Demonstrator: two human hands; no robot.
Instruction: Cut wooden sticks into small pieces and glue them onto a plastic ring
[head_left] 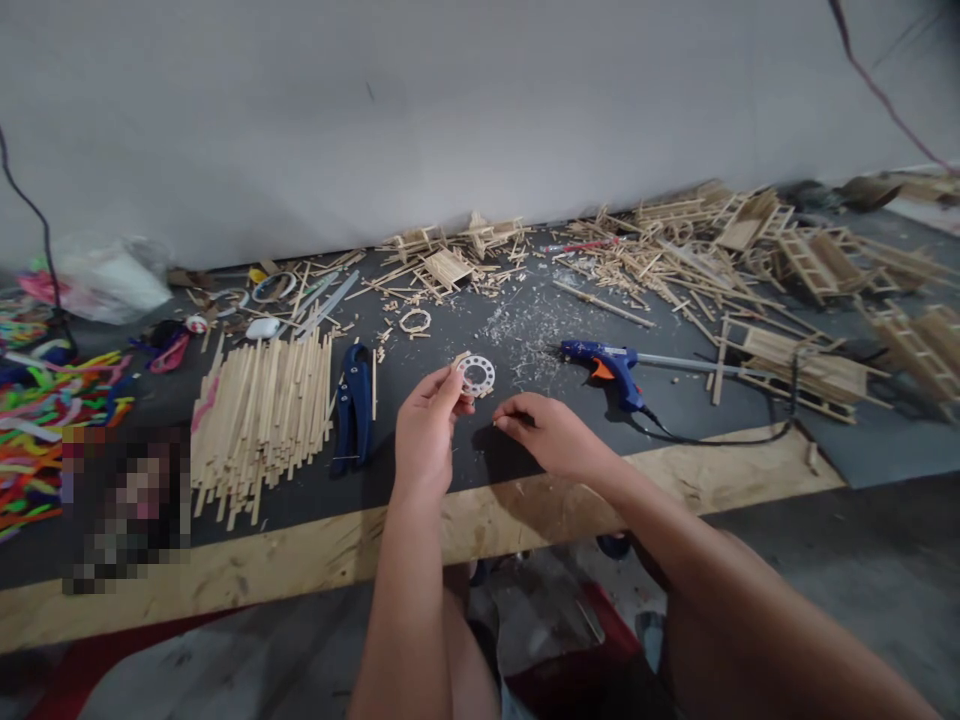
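My left hand [429,425] pinches a small white ring-shaped disc [490,372] with round holes about its face, held up above the dark tabletop. Small bits of wood seem to sit at its edge. Just right of it, my right hand [551,435] hangs low over the table, thumb and fingertips pressed together; whatever they hold is too small to make out. A blue hot glue gun [619,375] with an orange trigger lies to the right, a glue stick in its back. Behind my left hand lies a small ring of wooden pieces [406,324].
A blue hand cutter [354,400] and a pile of thin wooden sticks [262,405] lie at left, beside colourful pipe cleaners [45,420]. Stick-built models [817,365] and loose offcuts [630,265] crowd the back and right. The glue gun's black cord [712,442] loops near the front edge.
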